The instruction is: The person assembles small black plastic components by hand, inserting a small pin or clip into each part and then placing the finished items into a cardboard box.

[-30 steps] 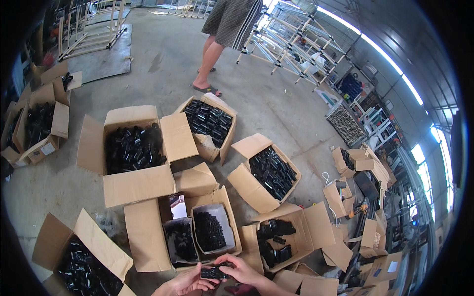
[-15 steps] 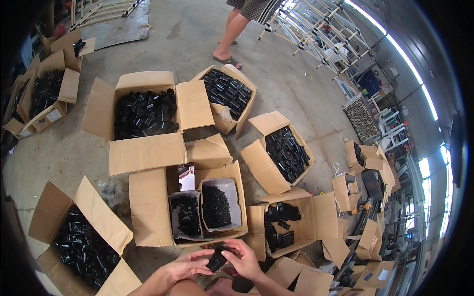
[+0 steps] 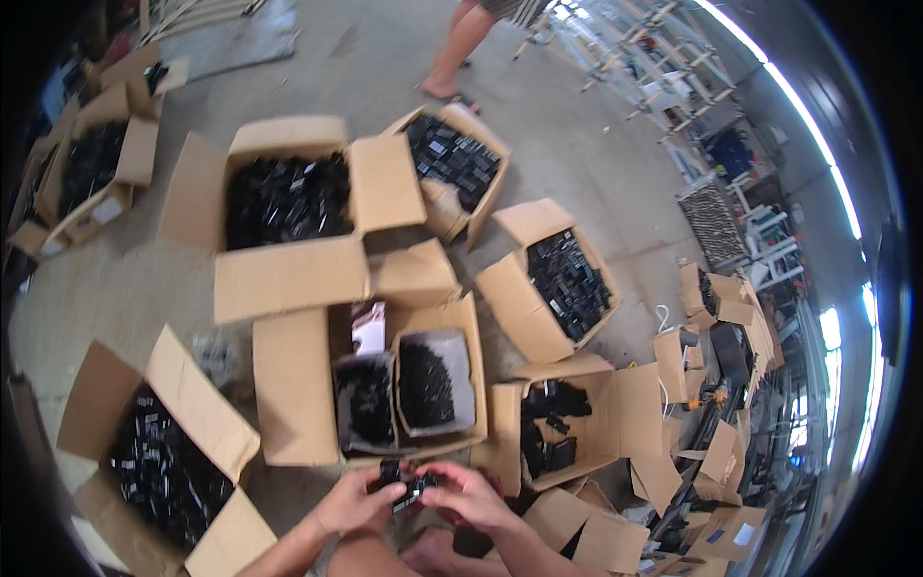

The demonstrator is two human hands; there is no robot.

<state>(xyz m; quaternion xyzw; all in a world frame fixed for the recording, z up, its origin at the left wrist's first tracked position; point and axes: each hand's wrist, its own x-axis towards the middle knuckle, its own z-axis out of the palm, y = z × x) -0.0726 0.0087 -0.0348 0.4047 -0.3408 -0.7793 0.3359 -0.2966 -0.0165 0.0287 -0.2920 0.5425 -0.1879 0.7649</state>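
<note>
Low in the picture, my left hand and my right hand are close together over my lap. Between their fingertips is a small black plastic piece with shiny edges. My fingers cover part of it, and blur hides whether it is one part or two joined. Just beyond my hands is an open cardboard box. Inside that box stand two grey inner trays: a left tray and a right tray, both with tiny black parts.
Open cartons of black parts surround me: a large carton ahead, another carton at left, a half-filled carton at right, and more behind. A phone-like screen leans in the near box. Another person's leg stands beyond.
My hands have turned the black piece, and my left fingers now grip its upper left end. The view has shifted slightly, moving the far cartons up in the picture.
</note>
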